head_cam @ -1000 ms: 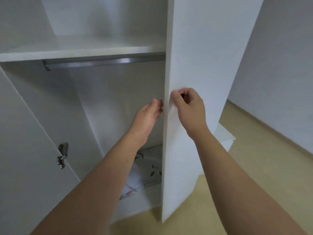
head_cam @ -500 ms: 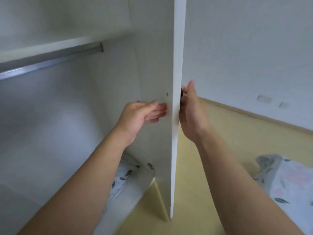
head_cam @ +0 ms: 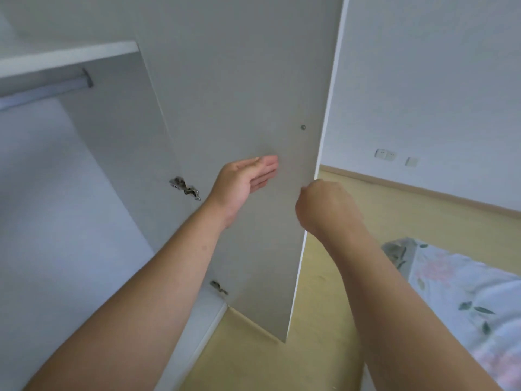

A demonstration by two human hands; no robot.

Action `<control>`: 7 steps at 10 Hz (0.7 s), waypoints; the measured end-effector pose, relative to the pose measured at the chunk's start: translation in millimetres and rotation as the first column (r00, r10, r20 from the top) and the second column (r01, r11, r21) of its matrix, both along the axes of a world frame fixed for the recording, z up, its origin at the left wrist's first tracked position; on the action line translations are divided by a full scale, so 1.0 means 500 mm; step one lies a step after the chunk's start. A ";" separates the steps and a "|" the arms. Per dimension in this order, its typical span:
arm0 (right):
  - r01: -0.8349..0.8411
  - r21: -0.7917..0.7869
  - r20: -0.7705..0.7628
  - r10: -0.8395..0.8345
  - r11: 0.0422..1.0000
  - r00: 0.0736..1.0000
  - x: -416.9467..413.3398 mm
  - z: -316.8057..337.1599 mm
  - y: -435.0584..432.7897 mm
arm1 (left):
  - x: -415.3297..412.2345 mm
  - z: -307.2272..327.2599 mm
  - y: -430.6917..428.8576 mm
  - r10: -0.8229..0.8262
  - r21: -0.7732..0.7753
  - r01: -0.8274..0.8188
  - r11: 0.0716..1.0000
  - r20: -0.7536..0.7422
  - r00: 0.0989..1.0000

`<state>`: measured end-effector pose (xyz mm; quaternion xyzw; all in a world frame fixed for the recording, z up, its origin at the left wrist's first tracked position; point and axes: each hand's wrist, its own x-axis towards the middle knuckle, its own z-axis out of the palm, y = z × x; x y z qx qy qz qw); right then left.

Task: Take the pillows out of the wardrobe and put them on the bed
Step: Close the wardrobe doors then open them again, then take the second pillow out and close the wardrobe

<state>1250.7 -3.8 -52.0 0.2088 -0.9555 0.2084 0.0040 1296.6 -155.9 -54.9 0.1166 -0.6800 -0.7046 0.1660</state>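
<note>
- While laid flat on the inner face of the wardrobe door (head_cam: 239, 94), shows left hand (head_cam: 245, 179) spread open, fingers straight and pressed together, tips aimed right toward the door's free edge.
- Just right of that, right hand (head_cam: 324, 204) curled round the free edge, back of hand toward camera, fingertips hidden behind the panel; cannot tell what they touch on the outer face.
- Wardrobe door swung wide open: long axis upright, running from above both hands down to the floor (head_cam: 423, 210) below them, leaning slightly in the wide-angle view; inner face turned toward camera, thin white edge facing right.
- Small round screw head (head_cam: 303, 127) above and between the two hands, near the free edge.
- Two metal hinges on the door's other edge: upper hinge (head_cam: 184, 187) just left of left wrist, lower hinge (head_cam: 219, 287) well below it, beside left forearm.
- Wardrobe (head_cam: 70, 221) interior open to the left of left hand: white shelf (head_cam: 70, 56) up high, grey hanging rail (head_cam: 42, 91) just under it, both running sideways.
- Bed (head_cam: 465, 292) down and to the right of right hand, beyond right forearm, under a pale floral cover, corner pointing toward the wall.
- Wall sockets (head_cam: 385, 154) right of and slightly above right hand.
</note>
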 end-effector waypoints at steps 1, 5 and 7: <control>-0.081 0.118 0.138 0.064 0.990 0.988 0.002 -0.029 -0.048 | -0.003 -0.053 -0.051 0.102 0.025 -0.104 0.994 0.075 0.992; -0.611 0.170 0.497 0.468 0.773 0.731 0.059 -0.346 -0.411 | 0.250 -0.443 -0.325 0.432 0.090 -0.579 0.810 0.576 0.694; -0.674 0.119 0.693 0.426 0.729 0.582 0.176 -0.593 -0.600 | 0.378 -0.778 -0.504 0.226 0.113 -0.481 0.869 0.774 0.591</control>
